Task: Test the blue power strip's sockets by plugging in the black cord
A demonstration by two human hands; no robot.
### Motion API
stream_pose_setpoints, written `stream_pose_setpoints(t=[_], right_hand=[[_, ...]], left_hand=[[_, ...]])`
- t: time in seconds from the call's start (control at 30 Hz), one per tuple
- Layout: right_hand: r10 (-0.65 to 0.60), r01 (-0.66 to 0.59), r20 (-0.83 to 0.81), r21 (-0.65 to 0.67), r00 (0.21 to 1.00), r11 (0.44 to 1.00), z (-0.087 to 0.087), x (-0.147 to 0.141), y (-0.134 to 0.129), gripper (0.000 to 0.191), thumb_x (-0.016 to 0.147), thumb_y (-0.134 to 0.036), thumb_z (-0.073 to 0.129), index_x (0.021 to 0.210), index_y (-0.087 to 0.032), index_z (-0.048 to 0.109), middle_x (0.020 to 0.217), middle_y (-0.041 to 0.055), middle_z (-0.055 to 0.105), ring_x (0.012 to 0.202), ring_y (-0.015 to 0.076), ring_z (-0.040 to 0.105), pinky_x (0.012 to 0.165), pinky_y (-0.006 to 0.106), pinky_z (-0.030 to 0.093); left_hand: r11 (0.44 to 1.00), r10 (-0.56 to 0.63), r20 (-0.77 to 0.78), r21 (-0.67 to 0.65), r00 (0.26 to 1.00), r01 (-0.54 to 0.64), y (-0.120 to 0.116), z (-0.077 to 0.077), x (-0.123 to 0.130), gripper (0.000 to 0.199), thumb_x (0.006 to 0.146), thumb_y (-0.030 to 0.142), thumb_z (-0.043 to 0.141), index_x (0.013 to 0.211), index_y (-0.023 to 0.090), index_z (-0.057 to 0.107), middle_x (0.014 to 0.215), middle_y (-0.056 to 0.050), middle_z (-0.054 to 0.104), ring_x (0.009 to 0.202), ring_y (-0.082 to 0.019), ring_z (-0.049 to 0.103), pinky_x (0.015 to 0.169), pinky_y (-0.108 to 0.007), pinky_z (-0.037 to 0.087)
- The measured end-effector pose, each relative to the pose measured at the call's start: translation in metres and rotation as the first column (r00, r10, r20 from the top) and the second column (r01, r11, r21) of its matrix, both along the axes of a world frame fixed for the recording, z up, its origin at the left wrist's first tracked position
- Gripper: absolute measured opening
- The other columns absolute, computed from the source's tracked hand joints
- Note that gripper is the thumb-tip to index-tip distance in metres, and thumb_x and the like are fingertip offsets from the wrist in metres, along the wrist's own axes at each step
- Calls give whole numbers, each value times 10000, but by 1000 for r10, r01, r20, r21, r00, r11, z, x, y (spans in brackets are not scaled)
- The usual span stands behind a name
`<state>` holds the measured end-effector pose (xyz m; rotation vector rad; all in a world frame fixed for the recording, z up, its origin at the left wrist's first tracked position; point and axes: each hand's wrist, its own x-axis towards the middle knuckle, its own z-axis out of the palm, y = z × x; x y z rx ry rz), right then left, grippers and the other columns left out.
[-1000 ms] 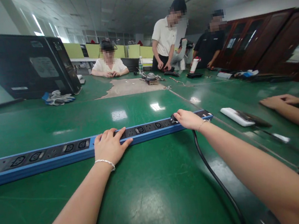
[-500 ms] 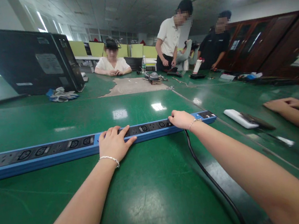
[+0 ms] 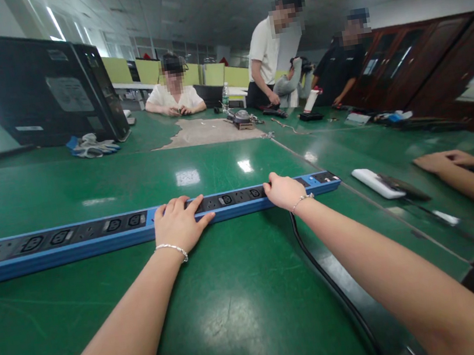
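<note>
Green table point(image 3: 218, 297) carries the blue power strip point(image 3: 97, 249), with the left hand point(image 3: 177, 226) spread on it. The right hand point(image 3: 284, 192), fingers pinched together, seemingly on the black cable's point(image 3: 347, 301) hidden end, has shifted inward, exposing more of the strip's far end.

A long blue-and-black rectangular socket strip point(image 3: 98, 253) lies crosswise on the broad, glossy green surface point(image 3: 217, 286). A thick black flexible cable point(image 3: 328, 276) runs from near its right part towards the viewer. Just right of the strip's right end lies a flat white oblong case point(image 3: 374, 183). Behind the strip, at left, stands a large black boxy casing point(image 3: 31, 94), with crumpled grey-and-blue fabric gloves point(image 3: 94, 146) before its right end. Farther right, a round grey metallic device point(image 3: 241, 119) sits before a clear cylindrical plastic bottle point(image 3: 225, 95).
</note>
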<state>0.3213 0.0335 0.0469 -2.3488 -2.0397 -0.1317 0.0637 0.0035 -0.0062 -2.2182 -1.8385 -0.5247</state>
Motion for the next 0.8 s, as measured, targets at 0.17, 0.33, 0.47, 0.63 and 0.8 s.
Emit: stream_pose_setpoints(t=[0.17, 0.33, 0.47, 0.63, 0.8], right_hand=[[-21, 21, -36, 15, 999, 1000, 22, 3, 0, 355, 885, -377, 350, 995, -140, 590, 954, 183, 676, 926, 290, 642, 771, 365, 453], [11, 16, -113, 234, 994, 972, 70, 6, -2, 321, 854, -400, 396, 888, -172, 618, 920, 133, 683, 872, 240, 636, 715, 302, 440], [140, -107, -263, 136, 955, 985, 64, -18, -6, 250, 826, -367, 430, 818, -185, 602, 797, 80, 684, 735, 179, 622, 646, 252, 425], [250, -245, -382, 61, 890, 968, 28, -68, -3, 222, 838, -352, 422, 895, -198, 570, 795, 54, 687, 688, 159, 623, 647, 242, 435], [310, -320, -282, 11, 908, 947, 16, -104, 1, 262, 849, -335, 388, 959, -182, 570, 890, 108, 693, 834, 228, 652, 722, 302, 459]], left_hand=[[1000, 1, 16, 22, 1000, -1, 1, -1, 1, 556, 827, 653, 364, 1254, 341, 536, 1240, -68, 570, 1161, -251, 471, 958, -411, 298], [1000, -9, 26, 30, 1000, 8, 0, -1, 1, 553, 826, 652, 364, 1247, 339, 540, 1233, -67, 572, 1150, -260, 475, 950, -421, 298], [1000, -5, 27, 13, 1000, 5, 0, 0, 1, 549, 829, 643, 367, 1252, 336, 535, 1237, -68, 570, 1149, -259, 471, 952, -418, 292], [999, -14, 29, 37, 999, 13, -1, -1, 1, 550, 829, 643, 370, 1250, 329, 533, 1230, -75, 572, 1142, -265, 472, 947, -422, 293], [999, -9, 39, 31, 999, 8, -1, -1, 2, 533, 820, 626, 413, 1247, 328, 532, 1237, -74, 571, 1149, -266, 468, 954, -421, 290]])
